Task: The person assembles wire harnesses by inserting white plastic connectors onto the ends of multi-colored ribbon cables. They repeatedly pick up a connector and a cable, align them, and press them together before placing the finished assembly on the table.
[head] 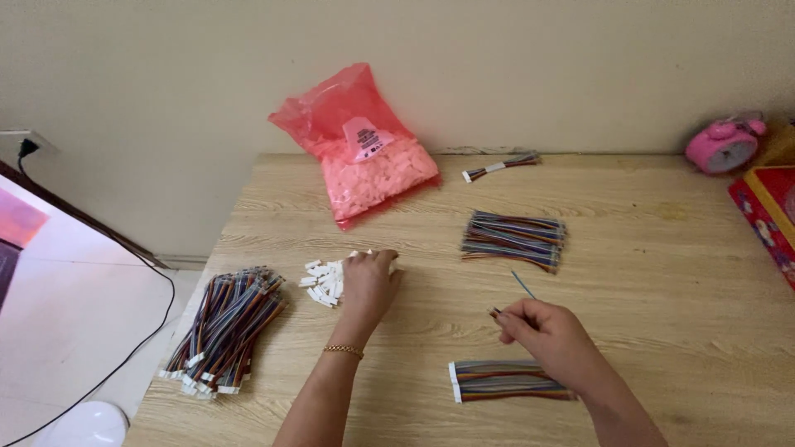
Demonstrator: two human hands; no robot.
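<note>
Your left hand [367, 284] lies flat, fingers down, on the small heap of white connectors [325, 282] near the middle of the wooden surface [662, 273]; the fingertips touch the heap's upper edge, and most of the white pieces spill out at nine o'clock from the hand. Your right hand [551, 331] sits at about four o'clock from the left, well apart from it, with thumb and forefinger pressed together on a thin loose wire [515, 296] whose free end slants up toward twelve o'clock. Just below that hand, at six o'clock, a flat ribbon cable [497, 382] in rainbow colours lies across the surface, touching or nearly touching your wrist. At twelve o'clock from the right hand, a loose bundle of coloured wires [515, 238] rests near the centre. At nine o'clock from the left hand, a large stack of finished cable sets [224, 329] lies by the surface's edge. Farther off at twelve o'clock, a pink plastic bag [360, 145] of small parts leans by the wall, with a single cable [501, 165] to its three o'clock side and a pink alarm clock [722, 146] at the far corner.
</note>
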